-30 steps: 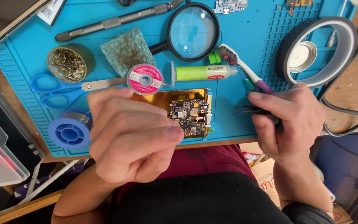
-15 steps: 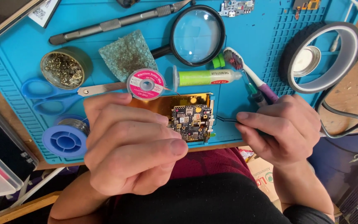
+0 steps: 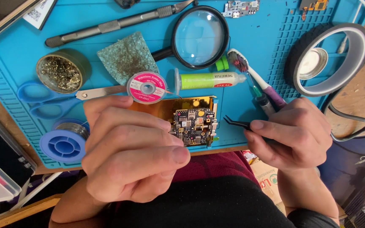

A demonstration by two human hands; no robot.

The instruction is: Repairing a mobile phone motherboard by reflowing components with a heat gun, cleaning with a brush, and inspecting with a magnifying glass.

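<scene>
My left hand (image 3: 129,152) holds a small dark circuit board (image 3: 194,126) by its left edge, over a gold-coloured plate (image 3: 170,107) on the blue work mat (image 3: 254,50). The fingers curl over the board's left side and hide part of it. My right hand (image 3: 290,133) grips black tweezers (image 3: 237,123), whose tips point left and sit just right of the board, a little apart from it.
On the mat lie a pink solder-wick spool (image 3: 147,88), a green tube (image 3: 208,80), a magnifying glass (image 3: 198,36), a toothbrush (image 3: 254,78), a brass-wool tin (image 3: 60,72), blue scissors (image 3: 43,99), a blue reel (image 3: 64,145), a green cloth (image 3: 125,57) and a ring lamp (image 3: 330,57).
The right hand has brought the tweezers up from low beside the board to level with its right edge. The left hand keeps its hold on the board.
</scene>
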